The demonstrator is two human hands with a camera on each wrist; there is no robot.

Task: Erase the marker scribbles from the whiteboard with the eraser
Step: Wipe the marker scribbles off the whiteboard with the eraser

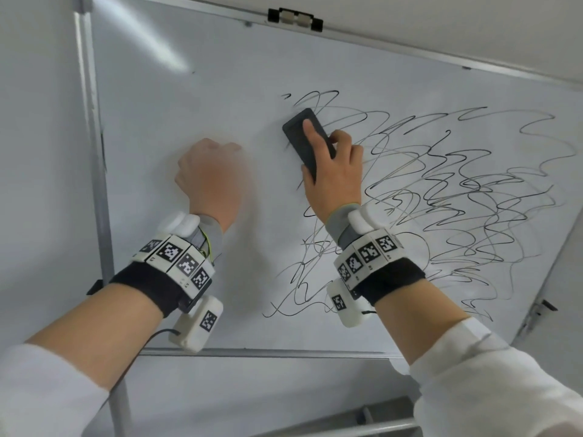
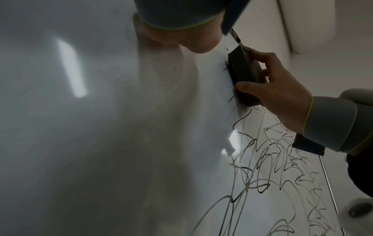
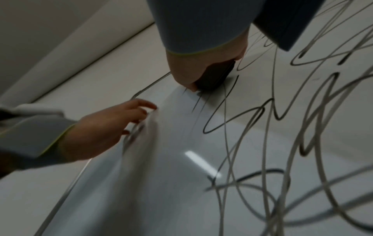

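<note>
The whiteboard [image 1: 189, 89] fills the head view, its left part wiped bare. Black marker scribbles [image 1: 457, 190] cover its right half. My right hand [image 1: 334, 165] grips a black eraser [image 1: 296, 130] and presses it flat on the board at the upper left edge of the scribbles, index finger lying on its back. The left wrist view shows the eraser [image 2: 242, 70] held between thumb and fingers of my right hand [image 2: 282, 95]. Short smeared streaks trail beside the eraser [image 3: 214, 76]. My left hand [image 1: 208, 171] holds nothing; its fingertips [image 3: 149, 107] rest on the bare board left of the eraser.
A metal frame [image 1: 94, 152] edges the board on the left. A black clip [image 1: 295, 18] sits on the top rail and a bracket [image 1: 542, 305] on the right rail. A narrow ledge [image 1: 252, 353] runs along the bottom edge, with a stand bar below.
</note>
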